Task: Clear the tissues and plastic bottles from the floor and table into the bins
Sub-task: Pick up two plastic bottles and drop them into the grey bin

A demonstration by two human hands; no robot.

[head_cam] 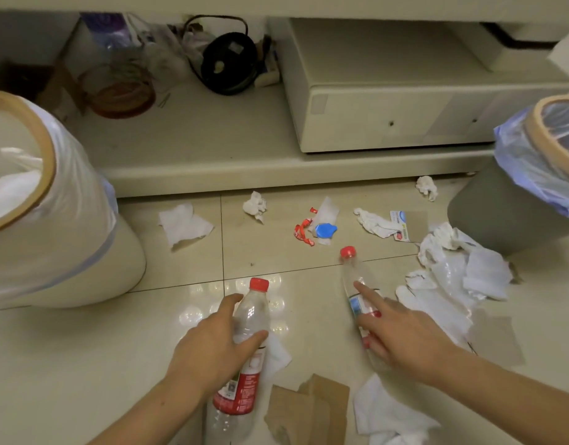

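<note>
My left hand grips a clear plastic bottle with a red cap and red label, low in the middle of the floor. My right hand lies over a second red-capped bottle, index finger stretched along it and the other fingers curled round its lower body. Crumpled white tissues lie around: one left of centre, one near the shelf base, one far right, a pile at right, one below my right hand.
A cream bin with a white liner stands at left; a grey bin with a blue liner at right. Red and blue wrappers, a card and brown paper litter the tiles. A low shelf holds clutter behind.
</note>
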